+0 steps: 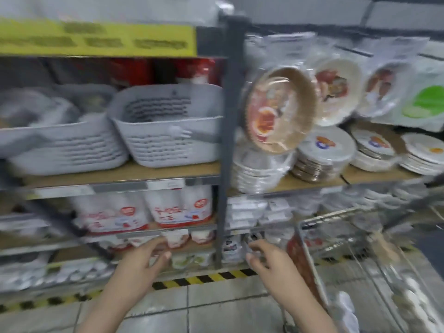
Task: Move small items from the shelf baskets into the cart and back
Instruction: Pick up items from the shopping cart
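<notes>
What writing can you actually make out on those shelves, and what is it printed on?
Nothing can be read for certain; the picture is motion-blurred.
Yellow sign above the baskets: dark blocks of text, too blurred to read.
White and red bags on the lower shelf: red lettering and a round red badge, unreadable.
Shelf-edge price tag: too small and blurred.
Plate packs on the right: coloured logos, no legible words.

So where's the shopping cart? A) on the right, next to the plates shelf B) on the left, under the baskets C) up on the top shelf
A: the wire cart stands at the lower right, below the shelf of wrapped plates, while the two grey baskets sit on the shelf to the left.
</notes>
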A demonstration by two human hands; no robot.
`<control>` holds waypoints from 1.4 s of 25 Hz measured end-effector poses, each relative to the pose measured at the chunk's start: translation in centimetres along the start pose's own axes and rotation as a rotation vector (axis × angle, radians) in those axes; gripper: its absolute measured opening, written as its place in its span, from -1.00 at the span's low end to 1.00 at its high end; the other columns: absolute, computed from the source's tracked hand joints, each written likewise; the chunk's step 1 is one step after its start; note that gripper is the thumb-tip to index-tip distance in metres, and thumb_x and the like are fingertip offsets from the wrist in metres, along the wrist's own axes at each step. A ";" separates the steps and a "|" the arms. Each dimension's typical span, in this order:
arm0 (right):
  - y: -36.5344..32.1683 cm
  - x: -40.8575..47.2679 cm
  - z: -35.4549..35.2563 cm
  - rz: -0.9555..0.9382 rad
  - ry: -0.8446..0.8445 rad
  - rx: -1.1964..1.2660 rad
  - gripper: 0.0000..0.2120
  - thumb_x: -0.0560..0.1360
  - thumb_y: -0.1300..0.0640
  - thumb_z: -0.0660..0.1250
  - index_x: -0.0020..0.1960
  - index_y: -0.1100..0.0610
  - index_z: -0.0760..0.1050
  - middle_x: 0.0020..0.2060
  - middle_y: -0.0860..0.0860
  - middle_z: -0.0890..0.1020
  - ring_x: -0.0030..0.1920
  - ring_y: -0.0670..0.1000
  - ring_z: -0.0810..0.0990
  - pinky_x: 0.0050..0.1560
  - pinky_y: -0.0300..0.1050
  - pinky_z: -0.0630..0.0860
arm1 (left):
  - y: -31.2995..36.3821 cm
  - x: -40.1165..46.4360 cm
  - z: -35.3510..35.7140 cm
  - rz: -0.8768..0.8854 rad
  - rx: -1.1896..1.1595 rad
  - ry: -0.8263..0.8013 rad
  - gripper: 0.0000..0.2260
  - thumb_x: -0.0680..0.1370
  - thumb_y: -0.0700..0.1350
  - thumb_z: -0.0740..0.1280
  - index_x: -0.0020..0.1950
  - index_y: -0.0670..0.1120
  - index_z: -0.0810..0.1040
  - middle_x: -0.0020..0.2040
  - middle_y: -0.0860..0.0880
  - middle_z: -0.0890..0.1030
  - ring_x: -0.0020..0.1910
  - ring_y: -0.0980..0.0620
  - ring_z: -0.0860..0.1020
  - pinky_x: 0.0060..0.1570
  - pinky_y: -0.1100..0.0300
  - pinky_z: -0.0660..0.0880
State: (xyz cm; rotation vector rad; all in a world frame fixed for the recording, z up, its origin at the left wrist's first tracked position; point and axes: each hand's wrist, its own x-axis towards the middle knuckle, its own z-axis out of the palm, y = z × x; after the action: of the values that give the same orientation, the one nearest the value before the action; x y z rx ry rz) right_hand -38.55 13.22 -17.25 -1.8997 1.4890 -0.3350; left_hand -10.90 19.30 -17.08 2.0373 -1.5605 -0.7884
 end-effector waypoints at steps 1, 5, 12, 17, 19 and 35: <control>-2.2 0.9 1.4 -0.056 -0.028 -0.034 -0.70 0.58 -0.04 0.21 0.29 -0.03 0.44 0.16 -0.14 0.54 0.15 -0.12 0.51 0.14 -0.19 0.47 | -1.5 -1.0 -1.5 -0.037 -0.027 0.021 -0.78 0.55 -0.07 0.32 0.20 0.05 0.50 0.05 0.17 0.56 0.05 0.16 0.54 -0.02 0.39 0.42; -12.0 3.5 8.3 -0.218 -0.163 -0.050 -0.69 0.58 -0.03 0.23 0.29 -0.01 0.45 0.18 -0.12 0.54 0.16 -0.13 0.51 0.11 -0.28 0.42 | -8.3 -5.7 -8.3 -0.286 -0.232 0.115 -0.83 0.56 -0.09 0.31 0.05 0.18 0.46 0.05 0.12 0.60 0.00 0.20 0.55 -0.09 0.36 0.44; -23.8 6.4 12.8 -0.355 -0.205 0.024 -0.78 0.57 -0.05 0.23 0.21 -0.14 0.45 0.05 -0.25 0.54 -0.02 -0.24 0.51 -0.07 -0.41 0.40 | -13.9 -6.4 -18.3 -0.351 -0.152 0.216 -0.77 0.59 0.03 0.24 0.24 0.13 0.43 0.14 0.17 0.54 0.12 0.20 0.49 0.12 0.20 0.46; -28.0 8.7 9.0 -0.436 -0.100 0.071 -0.85 0.56 -0.03 0.24 0.05 -0.28 0.39 0.04 -0.32 0.52 0.06 -0.31 0.46 -0.01 -0.45 0.35 | -10.2 -1.3 -22.0 -0.095 -0.087 0.302 -0.69 0.59 0.03 0.23 0.34 0.15 0.39 0.19 0.27 0.51 0.17 0.29 0.46 0.17 0.25 0.46; -29.3 10.5 7.6 -0.479 -0.044 0.090 -0.85 0.54 0.00 0.26 0.09 -0.21 0.45 0.05 -0.34 0.52 0.09 -0.32 0.47 0.05 -0.44 0.34 | -9.0 0.7 -23.2 -0.006 -0.090 0.353 -0.67 0.58 0.03 0.24 0.35 0.15 0.40 0.20 0.29 0.50 0.19 0.32 0.44 0.17 0.31 0.44; -40.5 23.8 8.4 -0.603 0.192 -0.049 -0.66 0.55 0.01 0.26 0.30 0.04 0.42 0.15 0.01 0.55 0.15 0.00 0.51 0.02 -0.17 0.39 | -8.0 13.5 -32.1 -0.204 0.508 0.589 -0.61 0.56 0.01 0.25 0.35 -0.09 0.36 0.12 -0.14 0.53 0.05 -0.17 0.52 -0.17 0.09 0.41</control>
State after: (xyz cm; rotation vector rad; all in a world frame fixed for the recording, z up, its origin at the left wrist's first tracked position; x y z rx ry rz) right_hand 4.11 -1.69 -1.91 -2.3854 1.0066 -0.7758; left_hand 19.17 8.69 -1.01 2.4985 -1.2959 0.1882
